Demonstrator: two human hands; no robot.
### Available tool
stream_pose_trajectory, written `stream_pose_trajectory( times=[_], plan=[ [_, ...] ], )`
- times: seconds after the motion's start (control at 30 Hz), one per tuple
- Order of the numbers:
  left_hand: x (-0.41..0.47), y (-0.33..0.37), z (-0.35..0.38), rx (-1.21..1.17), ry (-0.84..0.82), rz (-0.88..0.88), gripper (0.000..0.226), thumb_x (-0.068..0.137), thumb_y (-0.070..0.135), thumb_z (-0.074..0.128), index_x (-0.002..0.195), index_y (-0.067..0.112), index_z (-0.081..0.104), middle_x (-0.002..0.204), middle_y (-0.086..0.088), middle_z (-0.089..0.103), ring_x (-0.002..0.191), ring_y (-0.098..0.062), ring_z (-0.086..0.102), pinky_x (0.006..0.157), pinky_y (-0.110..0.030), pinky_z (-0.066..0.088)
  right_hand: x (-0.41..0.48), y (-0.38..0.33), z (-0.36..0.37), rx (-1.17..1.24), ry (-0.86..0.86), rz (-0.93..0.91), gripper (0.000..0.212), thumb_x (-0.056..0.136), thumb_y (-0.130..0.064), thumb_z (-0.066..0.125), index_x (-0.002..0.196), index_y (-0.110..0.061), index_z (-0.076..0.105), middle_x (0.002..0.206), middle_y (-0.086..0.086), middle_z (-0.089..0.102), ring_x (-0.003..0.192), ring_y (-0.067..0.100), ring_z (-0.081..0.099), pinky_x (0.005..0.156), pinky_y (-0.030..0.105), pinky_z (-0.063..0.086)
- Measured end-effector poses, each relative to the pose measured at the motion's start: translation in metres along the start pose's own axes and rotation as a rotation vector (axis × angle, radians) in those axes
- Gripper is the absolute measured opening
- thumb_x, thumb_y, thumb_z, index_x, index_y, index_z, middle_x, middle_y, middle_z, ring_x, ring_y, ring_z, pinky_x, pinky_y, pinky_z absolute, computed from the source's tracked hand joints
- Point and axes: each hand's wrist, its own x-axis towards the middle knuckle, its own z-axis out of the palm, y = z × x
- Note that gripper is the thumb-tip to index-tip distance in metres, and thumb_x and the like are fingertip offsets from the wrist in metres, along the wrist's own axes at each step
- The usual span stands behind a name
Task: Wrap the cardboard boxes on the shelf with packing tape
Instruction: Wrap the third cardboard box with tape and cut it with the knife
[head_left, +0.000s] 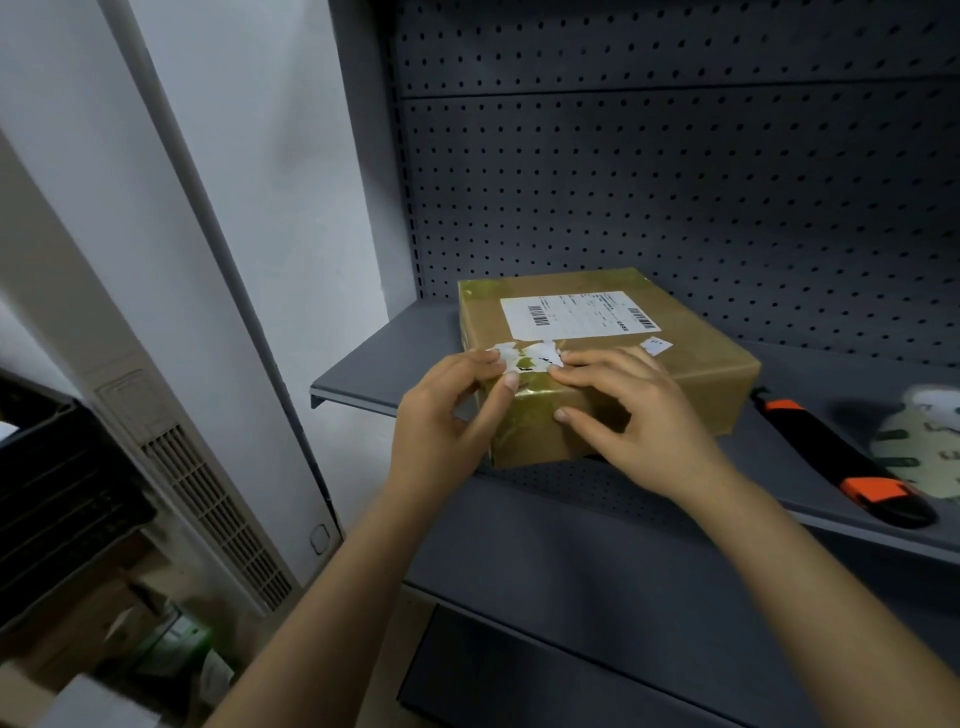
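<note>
A brown cardboard box (691, 364) lies flat on the grey metal shelf (363, 364), with a white shipping label (576, 312) on top and glossy tape over its near left corner. My left hand (447, 421) pinches the torn white label remnant (524, 358) at the box's front top edge, thumb and fingers closed on it. My right hand (618, 415) rests on the box's near corner, fingers spread flat on top and thumb on the front face.
A black and orange utility knife (841, 457) lies on the shelf to the right of the box, beside a roll of printed tape (919, 441) at the frame's right edge. A perforated grey back panel (675, 182) stands behind. Dark crates (57, 493) and boxes sit lower left.
</note>
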Motion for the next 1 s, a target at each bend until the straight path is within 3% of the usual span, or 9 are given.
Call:
stream_pose_trajectory(
  times=[0.17, 0.37, 0.6, 0.7, 0.83, 1.0],
  plan=[
    [-0.001, 0.003, -0.001, -0.219, -0.011, -0.145, 0.028, 0.090, 0.035, 0.066, 0.098, 0.010, 0.074, 0.111, 0.001, 0.070, 0.112, -0.008, 0.064, 0.088, -0.031, 0.057, 0.001, 0.000, 0.001, 0.003, 0.005, 0.000, 0.036, 0.085, -0.034, 0.071, 0.119, -0.025, 0.069, 0.125, -0.010, 0.062, 0.116, 0.015, 0.052, 0.101, 0.047, 0.042],
    [0.002, 0.003, -0.005, -0.391, -0.072, -0.276, 0.017, 0.091, 0.010, 0.066, 0.104, 0.000, 0.071, 0.117, -0.006, 0.068, 0.117, -0.004, 0.060, 0.090, -0.013, 0.048, 0.003, -0.001, 0.002, 0.005, 0.004, 0.011, 0.036, 0.085, -0.035, 0.069, 0.119, -0.025, 0.068, 0.125, -0.010, 0.061, 0.117, 0.013, 0.051, 0.102, 0.046, 0.041],
    [0.001, -0.011, -0.005, -0.480, -0.100, -0.334, 0.027, 0.095, 0.020, 0.056, 0.112, 0.006, 0.071, 0.125, -0.001, 0.068, 0.126, -0.012, 0.057, 0.109, -0.041, 0.044, 0.004, 0.000, 0.003, 0.000, 0.009, 0.012, 0.036, 0.085, -0.025, 0.075, 0.120, -0.025, 0.068, 0.126, -0.012, 0.060, 0.118, 0.014, 0.050, 0.104, 0.045, 0.039],
    [0.001, -0.011, -0.005, -0.495, -0.102, -0.349, 0.029, 0.095, 0.020, 0.054, 0.114, 0.007, 0.070, 0.127, -0.001, 0.067, 0.126, -0.013, 0.056, 0.110, -0.044, 0.043, 0.004, -0.001, 0.004, 0.004, 0.011, 0.010, 0.035, 0.086, -0.028, 0.072, 0.120, -0.025, 0.068, 0.126, -0.013, 0.059, 0.119, 0.014, 0.050, 0.105, 0.043, 0.038],
    [0.000, -0.011, -0.006, -0.508, -0.117, -0.369, 0.029, 0.094, 0.022, 0.057, 0.115, 0.007, 0.070, 0.127, 0.000, 0.067, 0.127, -0.012, 0.056, 0.110, -0.041, 0.043, 0.004, -0.002, 0.004, -0.006, 0.006, 0.014, 0.035, 0.087, -0.028, 0.072, 0.121, -0.025, 0.067, 0.125, -0.015, 0.057, 0.120, 0.013, 0.049, 0.106, 0.038, 0.036],
    [-0.001, -0.003, -0.006, -0.524, -0.106, -0.348, 0.037, 0.081, 0.020, 0.074, 0.112, 0.001, 0.069, 0.124, -0.004, 0.067, 0.123, -0.008, 0.058, 0.098, -0.026, 0.051, 0.006, -0.003, 0.001, -0.046, -0.044, -0.009, 0.032, 0.088, -0.027, 0.070, 0.119, -0.028, 0.062, 0.121, -0.015, 0.058, 0.117, 0.014, 0.048, 0.102, 0.036, 0.035]
  ],
)
